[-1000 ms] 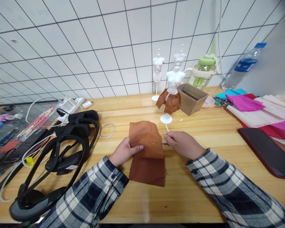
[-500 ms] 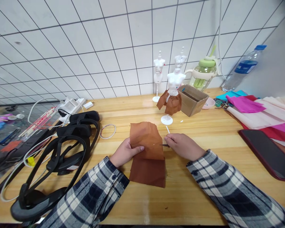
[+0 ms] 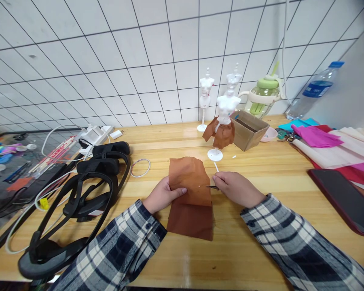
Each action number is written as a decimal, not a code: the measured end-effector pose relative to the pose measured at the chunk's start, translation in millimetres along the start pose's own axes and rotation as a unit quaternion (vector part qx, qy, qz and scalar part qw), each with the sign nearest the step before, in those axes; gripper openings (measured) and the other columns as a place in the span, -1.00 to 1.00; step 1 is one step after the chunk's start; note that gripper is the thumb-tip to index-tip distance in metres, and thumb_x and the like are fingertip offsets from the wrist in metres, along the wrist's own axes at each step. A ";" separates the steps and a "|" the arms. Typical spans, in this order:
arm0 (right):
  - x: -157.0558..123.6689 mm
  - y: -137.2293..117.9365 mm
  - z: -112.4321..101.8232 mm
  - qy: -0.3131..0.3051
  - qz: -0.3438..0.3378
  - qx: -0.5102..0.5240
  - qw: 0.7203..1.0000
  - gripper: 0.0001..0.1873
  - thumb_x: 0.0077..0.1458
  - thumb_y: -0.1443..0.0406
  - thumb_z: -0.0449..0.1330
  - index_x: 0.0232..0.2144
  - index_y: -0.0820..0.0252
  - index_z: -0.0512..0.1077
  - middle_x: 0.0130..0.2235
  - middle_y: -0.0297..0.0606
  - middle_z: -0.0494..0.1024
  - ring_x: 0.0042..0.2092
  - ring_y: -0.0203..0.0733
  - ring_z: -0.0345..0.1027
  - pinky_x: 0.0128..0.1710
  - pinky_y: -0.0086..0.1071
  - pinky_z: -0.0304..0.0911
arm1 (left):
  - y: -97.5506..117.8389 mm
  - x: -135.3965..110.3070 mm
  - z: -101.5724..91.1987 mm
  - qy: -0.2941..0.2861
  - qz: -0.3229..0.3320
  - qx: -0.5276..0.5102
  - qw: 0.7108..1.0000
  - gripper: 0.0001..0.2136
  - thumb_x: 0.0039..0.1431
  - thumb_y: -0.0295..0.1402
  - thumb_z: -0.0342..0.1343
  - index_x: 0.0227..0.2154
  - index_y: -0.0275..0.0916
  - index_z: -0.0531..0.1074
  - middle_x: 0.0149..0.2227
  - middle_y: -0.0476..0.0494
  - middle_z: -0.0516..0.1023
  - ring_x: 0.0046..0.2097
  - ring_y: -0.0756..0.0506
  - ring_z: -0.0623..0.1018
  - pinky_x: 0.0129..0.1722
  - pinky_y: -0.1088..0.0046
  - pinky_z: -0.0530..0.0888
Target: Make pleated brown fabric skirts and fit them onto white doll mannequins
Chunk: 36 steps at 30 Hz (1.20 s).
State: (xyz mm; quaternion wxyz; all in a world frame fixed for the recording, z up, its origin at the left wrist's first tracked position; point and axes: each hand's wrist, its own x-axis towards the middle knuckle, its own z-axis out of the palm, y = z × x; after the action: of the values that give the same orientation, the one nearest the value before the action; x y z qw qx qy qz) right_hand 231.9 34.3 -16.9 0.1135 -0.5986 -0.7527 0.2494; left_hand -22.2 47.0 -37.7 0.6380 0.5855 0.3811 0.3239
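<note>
Rust-brown, thin, roughly rectangular cloth is spreading over the pale wooden counter; the left hand is clamping fingers on its left edge, the right hand gripping a slim dark tool. It's looking light, soft, slippery perhaps; edges are suiting a pinch.

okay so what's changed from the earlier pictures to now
Only the view shifted, leaving the scene slightly further right and lower; nothing was visibly taken or let go. The left hand still holds the brown cloth; the right hand still grips the thin dark tool at the cloth's right edge.
</note>
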 end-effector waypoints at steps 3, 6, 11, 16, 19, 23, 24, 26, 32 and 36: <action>-0.3 -0.8 -0.5 -0.002 0.001 -0.002 1.000 -0.61 0.27 0.17 -0.15 -0.57 0.15 0.18 -0.51 -0.35 0.37 -0.44 -0.28 0.16 -0.42 -0.39 -0.10 | 0.8 -1.0 0.9 0.003 -0.006 -0.005 1.000 -0.54 0.06 -0.31 0.29 0.03 -0.31 0.40 0.07 -0.25 0.53 0.09 -0.25 0.50 0.14 0.16 0.39; -0.3 -1.5 -1.2 -0.003 0.004 -0.008 1.000 -0.61 0.27 0.17 -0.14 -0.56 0.15 0.18 -0.50 -0.35 0.37 -0.43 -0.28 0.16 -0.43 -0.39 -0.11 | 0.8 -1.7 1.6 0.001 -0.013 -0.012 1.000 -0.54 0.05 -0.31 0.29 0.02 -0.32 0.40 0.07 -0.27 0.53 0.08 -0.26 0.51 0.13 0.14 0.40; -0.3 -1.6 -3.0 -0.006 0.008 -0.016 1.000 -0.61 0.26 0.18 -0.14 -0.57 0.15 0.20 -0.49 -0.34 0.39 -0.43 -0.28 0.18 -0.43 -0.39 -0.10 | -0.2 -1.4 1.3 0.001 -0.017 -0.010 1.000 -0.56 0.05 -0.31 0.29 0.00 -0.33 0.41 0.06 -0.28 0.53 0.08 -0.27 0.51 0.14 0.12 0.39; 0.7 0.0 -1.9 -0.019 -0.001 -0.012 1.000 -0.60 0.27 0.17 -0.14 -0.57 0.15 0.21 -0.48 -0.32 0.41 -0.42 -0.28 0.20 -0.42 -0.39 -0.07 | -0.3 -1.1 0.9 0.000 -0.016 -0.016 1.000 -0.55 0.06 -0.30 0.28 0.02 -0.31 0.40 0.08 -0.27 0.52 0.10 -0.27 0.50 0.14 0.12 0.38; 0.5 -1.8 -1.3 -0.019 -0.008 0.009 1.000 -0.60 0.28 0.17 -0.14 -0.56 0.15 0.23 -0.48 -0.33 0.42 -0.41 -0.28 0.23 -0.41 -0.40 -0.04 | 1.2 -0.9 0.9 0.000 -0.010 -0.012 1.000 -0.56 0.05 -0.31 0.29 0.01 -0.30 0.41 0.06 -0.25 0.53 0.09 -0.26 0.50 0.14 0.13 0.38; -1.8 -8.3 -2.4 -0.009 -0.010 0.031 0.999 -0.56 0.29 0.18 -0.13 -0.62 0.15 0.22 -0.55 -0.36 0.38 -0.45 -0.29 0.22 -0.40 -0.40 -0.03 | 4.3 -1.1 2.1 -0.011 -0.007 0.008 1.000 -0.57 0.05 -0.30 0.29 0.00 -0.31 0.42 0.06 -0.25 0.53 0.08 -0.26 0.51 0.14 0.13 0.39; -2.5 -9.7 -3.0 -0.010 -0.010 0.032 0.999 -0.55 0.28 0.20 -0.12 -0.63 0.16 0.22 -0.56 -0.36 0.38 -0.45 -0.29 0.22 -0.40 -0.40 -0.03 | 4.8 -1.3 2.4 -0.013 -0.007 0.010 1.000 -0.57 0.05 -0.29 0.29 -0.01 -0.31 0.43 0.06 -0.25 0.53 0.08 -0.26 0.51 0.13 0.13 0.39; -3.4 -11.1 -4.5 -0.014 -0.009 0.031 0.999 -0.56 0.27 0.22 -0.11 -0.64 0.16 0.23 -0.56 -0.35 0.39 -0.46 -0.29 0.22 -0.41 -0.39 -0.04 | 5.1 -1.5 2.9 -0.008 -0.003 0.009 1.000 -0.55 0.04 -0.29 0.29 0.00 -0.30 0.42 0.06 -0.25 0.53 0.09 -0.26 0.50 0.13 0.14 0.39; -3.5 -7.2 -8.4 0.007 -0.009 0.034 0.999 -0.55 0.28 0.18 -0.11 -0.63 0.16 0.22 -0.57 -0.36 0.38 -0.46 -0.29 0.21 -0.42 -0.39 -0.06 | 3.3 -1.8 2.9 0.009 -0.003 -0.013 1.000 -0.50 0.04 -0.31 0.30 0.05 -0.29 0.36 0.09 -0.26 0.51 0.11 -0.26 0.48 0.13 0.17 0.38; -3.2 -7.7 -4.3 -0.004 -0.022 0.041 0.999 -0.56 0.28 0.19 -0.11 -0.62 0.16 0.21 -0.57 -0.38 0.36 -0.47 -0.30 0.20 -0.42 -0.40 -0.06 | 1.9 -1.8 3.1 0.010 -0.001 -0.014 1.000 -0.50 0.04 -0.32 0.31 0.05 -0.29 0.36 0.08 -0.27 0.51 0.10 -0.26 0.49 0.13 0.16 0.39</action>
State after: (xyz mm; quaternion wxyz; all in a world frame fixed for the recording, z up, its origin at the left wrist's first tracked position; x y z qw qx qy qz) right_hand 228.2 31.1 -9.0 0.1410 -0.5755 -0.7554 0.2798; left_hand -20.4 44.2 -35.5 0.6422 0.5731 0.3837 0.3345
